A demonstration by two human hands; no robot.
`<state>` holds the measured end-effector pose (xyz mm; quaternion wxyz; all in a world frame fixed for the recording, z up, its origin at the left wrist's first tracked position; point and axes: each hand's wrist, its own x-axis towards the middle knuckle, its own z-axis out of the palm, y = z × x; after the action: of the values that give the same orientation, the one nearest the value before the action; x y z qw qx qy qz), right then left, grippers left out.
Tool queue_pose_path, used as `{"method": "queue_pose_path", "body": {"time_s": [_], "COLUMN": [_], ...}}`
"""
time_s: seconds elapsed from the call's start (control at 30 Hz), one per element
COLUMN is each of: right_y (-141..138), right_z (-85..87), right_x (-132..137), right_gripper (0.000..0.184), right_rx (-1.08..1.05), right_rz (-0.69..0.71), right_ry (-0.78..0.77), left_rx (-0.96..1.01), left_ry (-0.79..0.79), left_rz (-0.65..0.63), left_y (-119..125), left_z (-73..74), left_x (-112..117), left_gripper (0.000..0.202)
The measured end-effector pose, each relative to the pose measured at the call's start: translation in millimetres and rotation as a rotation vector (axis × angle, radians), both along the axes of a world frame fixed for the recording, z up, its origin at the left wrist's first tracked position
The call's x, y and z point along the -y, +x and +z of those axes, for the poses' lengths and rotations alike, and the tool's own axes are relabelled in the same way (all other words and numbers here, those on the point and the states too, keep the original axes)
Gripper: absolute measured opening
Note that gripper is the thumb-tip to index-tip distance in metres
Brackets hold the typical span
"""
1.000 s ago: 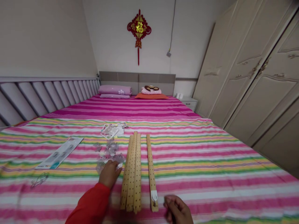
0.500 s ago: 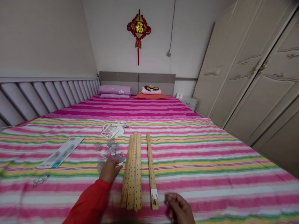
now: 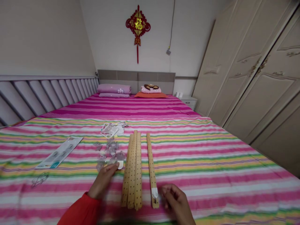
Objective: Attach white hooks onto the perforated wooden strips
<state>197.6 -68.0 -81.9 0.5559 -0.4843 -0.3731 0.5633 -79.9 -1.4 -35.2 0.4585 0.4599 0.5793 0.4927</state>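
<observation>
My left hand (image 3: 104, 178) pinches a small white tab-like piece (image 3: 120, 164) between thumb and finger, at the near edge of a loose pile of small clear plastic pieces (image 3: 112, 147). Just right of it, several long wooden strips with rows of small holes (image 3: 132, 175) lie side by side. A single holed strip (image 3: 151, 165) lies apart to their right, with a white hook-like piece (image 3: 154, 192) on its near end. Beside that end is my right hand (image 3: 174, 200), fingers curled closed; whatever they may hold is hidden.
Clear packaging (image 3: 112, 129) lies behind the pile. On the left are a long printed card (image 3: 59, 153) and a thin clear loop-shaped piece (image 3: 40, 179). Everything rests on a striped bedsheet (image 3: 211, 162). Folded bedding (image 3: 114, 89) sits by the headboard (image 3: 126, 76); a wardrobe (image 3: 253, 72) stands at right.
My left hand has drawn back a little from the clear pieces, and the white piece now shows in its fingertips. My right hand has moved slightly left, closer to the single strip.
</observation>
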Motion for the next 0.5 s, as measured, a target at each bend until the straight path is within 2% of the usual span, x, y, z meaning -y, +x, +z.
{"method": "queue_pose_path", "body": {"time_s": [0.1,0.2,0.37,0.5], "right_y": [-13.3,-27.4,-44.1,-47.4], "right_z": [20.3,34.5,39.6,40.5], "right_x": [-9.0,-17.0,-24.6,-26.8], "right_gripper": [0.044,0.045,0.041,0.039], "right_rx": [-0.005,-0.029,-0.154,-0.347], "right_rz": [0.091,0.127,0.188,0.238], "right_ry": [0.035,0.052,-0.02,-0.124], "left_rx": [0.46,0.662,0.683,0.537], "left_ry": [-0.242,-0.336,-0.191,-0.06], "left_rz": [-0.118,-0.151,-0.233,-0.349], "left_y": [22.2,45.6,87.5,105.9], "left_z": [9.0,11.0,9.5,5.6], "left_x": [17.8,27.1,36.5,42.8], "left_gripper": [0.024,0.027,0.03,0.037]}}
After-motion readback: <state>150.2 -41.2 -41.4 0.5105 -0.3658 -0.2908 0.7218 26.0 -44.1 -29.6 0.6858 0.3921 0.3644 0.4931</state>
